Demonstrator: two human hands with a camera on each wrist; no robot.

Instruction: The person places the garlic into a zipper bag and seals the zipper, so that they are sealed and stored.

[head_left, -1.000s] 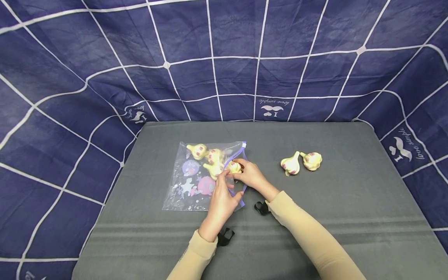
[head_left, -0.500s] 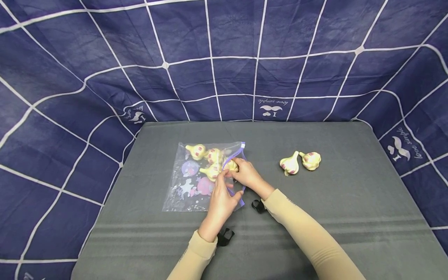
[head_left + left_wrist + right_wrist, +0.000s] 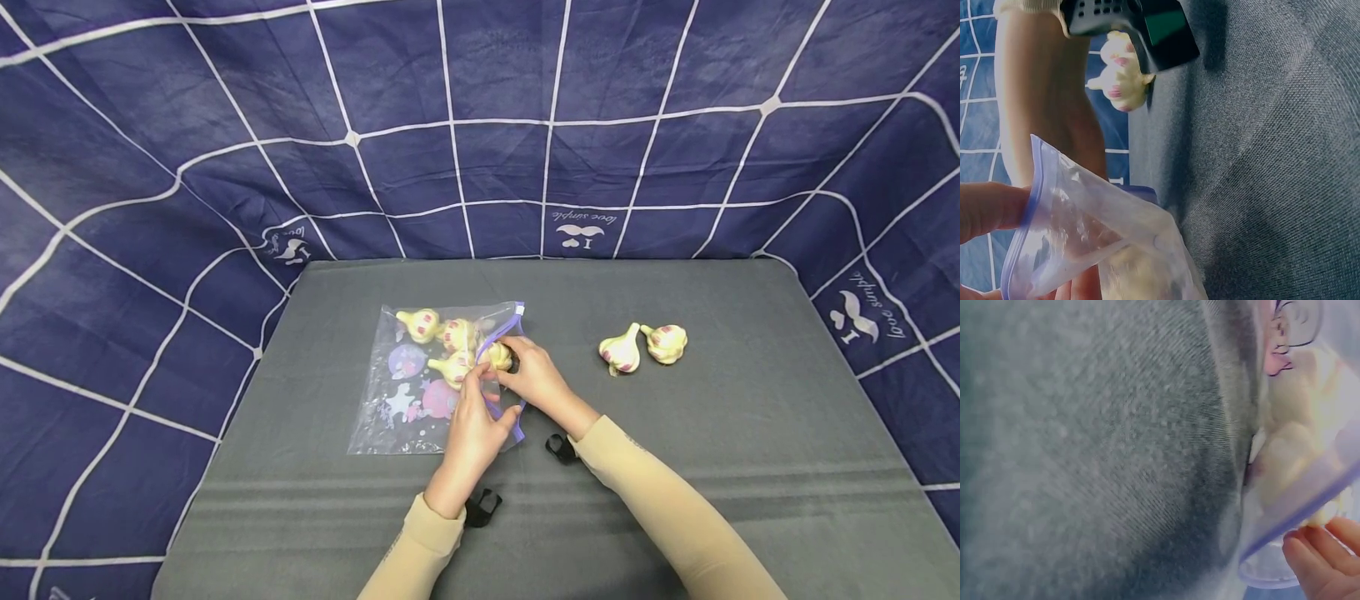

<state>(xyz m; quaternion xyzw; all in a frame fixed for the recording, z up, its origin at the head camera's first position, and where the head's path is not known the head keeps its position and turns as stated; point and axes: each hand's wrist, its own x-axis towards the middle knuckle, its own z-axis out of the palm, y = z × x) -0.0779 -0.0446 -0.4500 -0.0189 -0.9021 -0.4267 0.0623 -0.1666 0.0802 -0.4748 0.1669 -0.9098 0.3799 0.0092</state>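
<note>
A clear zip bag [image 3: 375,417] with purple edging and printed shapes lies flat on the grey table, its mouth toward the right. Several garlic bulbs [image 3: 420,325] are inside it. My left hand [image 3: 474,421] pinches the bag's purple rim near the mouth, which the left wrist view shows held apart. At the mouth, my right hand [image 3: 538,379] has its fingers and thumb on another garlic bulb [image 3: 497,357], partly hidden by the fingers. In the right wrist view, the fingertips [image 3: 1310,550] meet that bulb's pale edge beside the purple rim.
Two loose garlic bulbs [image 3: 621,350] lie side by side to the right of the bag. Blue gridded cloth [image 3: 510,150] surrounds the grey table [image 3: 750,400] at the back and sides. A black wrist device [image 3: 482,507] is worn under each wrist.
My right hand has pushed the garlic bulb slightly left into the bag, and another bulb inside has shifted left. The left hand has stayed in place on the rim.
</note>
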